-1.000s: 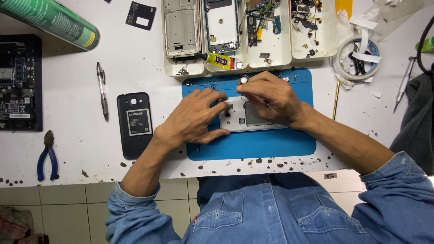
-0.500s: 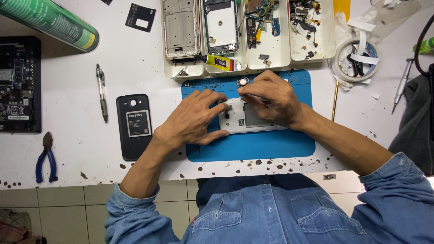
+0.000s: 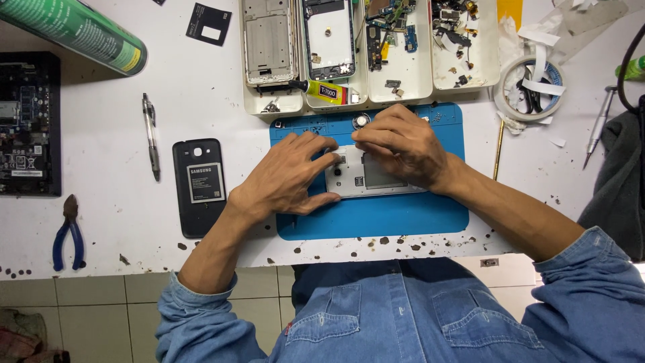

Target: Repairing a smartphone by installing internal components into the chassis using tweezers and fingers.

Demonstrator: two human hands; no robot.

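On the white bench (image 3: 201, 87), trays (image 3: 403, 87) are filled with phone frames and loose parts. The opened phone (image 3: 376, 181) is pinned on the blue mat (image 3: 403, 215) under the flattened left hand (image 3: 289, 178); it is pinched by the right hand (image 3: 403, 144).

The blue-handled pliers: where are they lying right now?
In the head view the blue-handled pliers lie at the far left of the white table, near its front edge, below the black circuit board and left of the dark phone.

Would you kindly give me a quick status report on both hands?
Left hand steadies white phone on blue mat. Right hand works its top edge. Nothing blocking.
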